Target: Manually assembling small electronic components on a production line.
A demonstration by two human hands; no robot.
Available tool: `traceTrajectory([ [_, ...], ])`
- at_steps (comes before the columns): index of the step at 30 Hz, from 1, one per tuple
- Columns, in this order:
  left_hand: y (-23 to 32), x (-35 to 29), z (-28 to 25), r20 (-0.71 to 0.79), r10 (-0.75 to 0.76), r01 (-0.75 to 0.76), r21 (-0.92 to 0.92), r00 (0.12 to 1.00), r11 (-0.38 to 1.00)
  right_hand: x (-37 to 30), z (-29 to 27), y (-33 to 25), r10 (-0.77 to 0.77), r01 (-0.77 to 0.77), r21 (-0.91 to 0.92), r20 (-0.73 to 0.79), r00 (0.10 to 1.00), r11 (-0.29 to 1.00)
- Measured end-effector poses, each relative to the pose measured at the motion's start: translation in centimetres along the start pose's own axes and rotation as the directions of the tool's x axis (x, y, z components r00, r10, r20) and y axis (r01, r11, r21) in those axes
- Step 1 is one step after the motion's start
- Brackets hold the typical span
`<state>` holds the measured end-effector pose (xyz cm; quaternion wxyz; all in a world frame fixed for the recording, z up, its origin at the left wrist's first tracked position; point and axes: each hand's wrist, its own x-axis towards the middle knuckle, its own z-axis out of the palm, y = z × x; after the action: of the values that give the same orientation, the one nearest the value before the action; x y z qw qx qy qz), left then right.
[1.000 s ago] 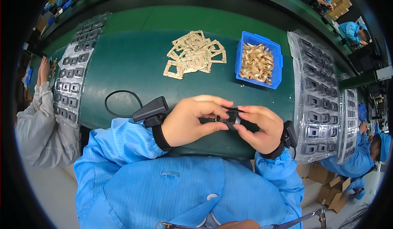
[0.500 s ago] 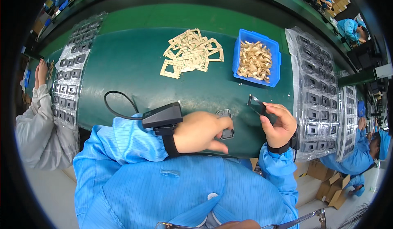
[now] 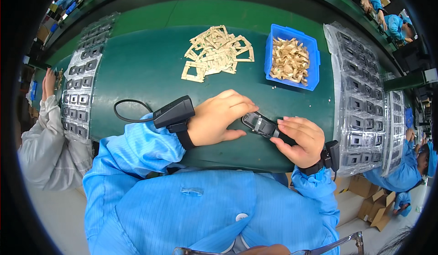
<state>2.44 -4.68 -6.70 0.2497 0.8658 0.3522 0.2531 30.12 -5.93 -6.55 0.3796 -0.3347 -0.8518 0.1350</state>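
Note:
A small dark grey rectangular housing (image 3: 261, 123) with a recessed interior lies slanted on the green work surface, between my two hands. My left hand (image 3: 219, 117) is around its left end, fingertips at the far edge and thumb by the near edge. My right hand (image 3: 302, 139) closes over the right end, fingers on the far side and thumb on the near side. A dark patch shows under the right fingers; whether it is a separate thin black panel cannot be made out. Both wrists wear black straps with small black devices.
Flat tan frames (image 3: 214, 50) lie piled beyond my left hand. A blue bin (image 3: 315, 66) of curled tan strips stands beyond my right hand. Clear trays of black square parts line the left (image 3: 78, 99) and right (image 3: 358, 102). A co-worker's sleeve (image 3: 50, 141) is at far left.
The housing has turned from upright to slanted. My right hand has moved the thin black panel down to the housing, where it is mostly hidden. My left hand has shifted up and left.

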Motion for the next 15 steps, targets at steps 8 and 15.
traceTrajectory([
  [8,-0.23,-0.46,0.98,-0.069,-0.021,0.019,-0.034,0.997,0.999,0.74,0.94,0.02,-0.008,0.013,-0.081,0.065,0.998,0.997],
  [15,-0.51,-0.72,1.16,-0.054,0.101,-0.098,0.059,0.993,0.993,1.02,1.12,0.02,-0.006,0.016,-0.102,0.092,0.996,0.995],
])
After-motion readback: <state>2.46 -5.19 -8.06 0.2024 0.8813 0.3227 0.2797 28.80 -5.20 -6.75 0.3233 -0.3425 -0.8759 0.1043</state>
